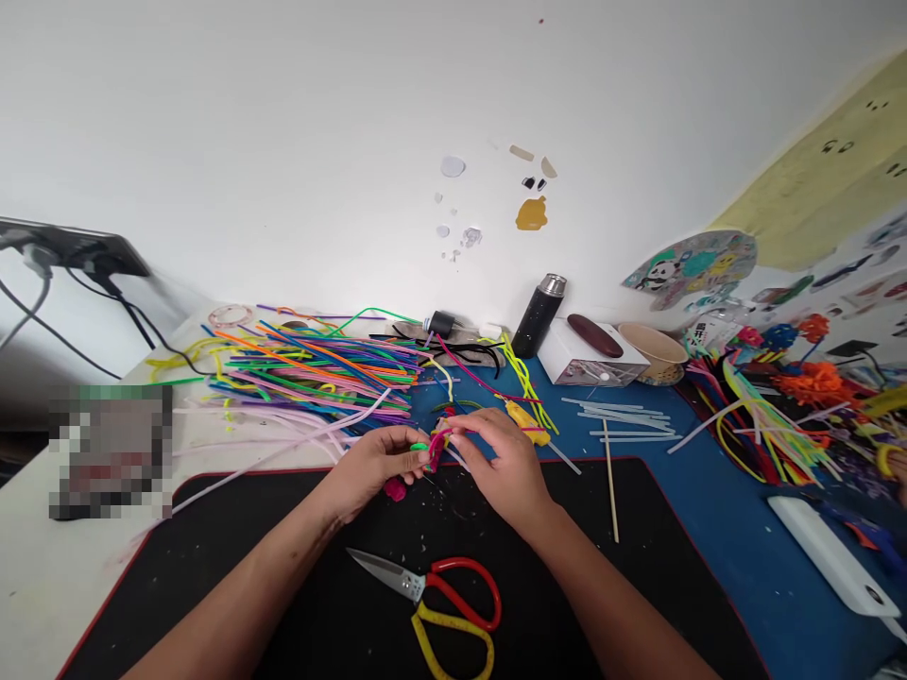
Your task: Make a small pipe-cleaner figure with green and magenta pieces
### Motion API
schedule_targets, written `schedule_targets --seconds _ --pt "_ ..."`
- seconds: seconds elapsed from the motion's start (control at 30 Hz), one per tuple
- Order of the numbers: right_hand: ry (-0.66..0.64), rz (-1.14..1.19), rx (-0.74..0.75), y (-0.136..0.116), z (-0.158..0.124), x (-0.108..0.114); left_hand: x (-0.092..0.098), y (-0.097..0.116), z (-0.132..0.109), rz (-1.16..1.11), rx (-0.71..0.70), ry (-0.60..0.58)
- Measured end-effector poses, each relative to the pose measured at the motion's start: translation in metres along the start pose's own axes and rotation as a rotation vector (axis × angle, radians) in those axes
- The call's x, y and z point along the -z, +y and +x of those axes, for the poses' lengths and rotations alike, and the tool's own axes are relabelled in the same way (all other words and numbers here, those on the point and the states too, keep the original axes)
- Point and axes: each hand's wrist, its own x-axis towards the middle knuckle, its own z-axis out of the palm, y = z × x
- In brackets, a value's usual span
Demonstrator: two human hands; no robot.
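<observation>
Currently pinching a pink pipe-cleaner piece (436, 450) with both hands: L hand (372, 465) w/ fingers (409, 444) closed tight on its left end, R hand (504, 465) w/ fingers (468, 430) curled shut on its right end, tips of both sets nearly meeting. Held just above the far edge of the black mat (283, 567), mostly hidden by the fingertips, so exact shape hard to tell. Right against the L fingers, a small green bit (419, 446), poss. part of the same piece; can't tell. Just under the L fingers, toward the body, a pink fuzzy ball (395, 488) lying on the mat, apart from the grip. Further toward the body from both sets of fingers, red-and-yellow scissors (443, 595), blades together, tip pointing left. Beyond and left of the L fingers, a big loose pile of coloured pipe cleaners (318, 378) on the bench (709, 491). Just beyond the R fingers, a yellow item (528, 422), near but not touching. Right of the R fingers, a thin wooden stick (610, 482) across the mat edge, plus a few white sticks (624, 420) further out. Well beyond, near the wall, a dark flask (539, 316) standing upright beside a white box (588, 364).
</observation>
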Motion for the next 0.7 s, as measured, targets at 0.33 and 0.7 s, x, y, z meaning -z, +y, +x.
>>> schedule_targets --seconds 0.33,0.7 --pt "-0.1 0.047 -0.17 0.013 -0.006 -0.007 -0.004 0.005 -0.004 0.072 -0.023 -0.036" --pt "-0.104 0.109 -0.236 0.016 -0.005 -0.012 -0.005 0.006 -0.003 0.111 -0.102 -0.014"
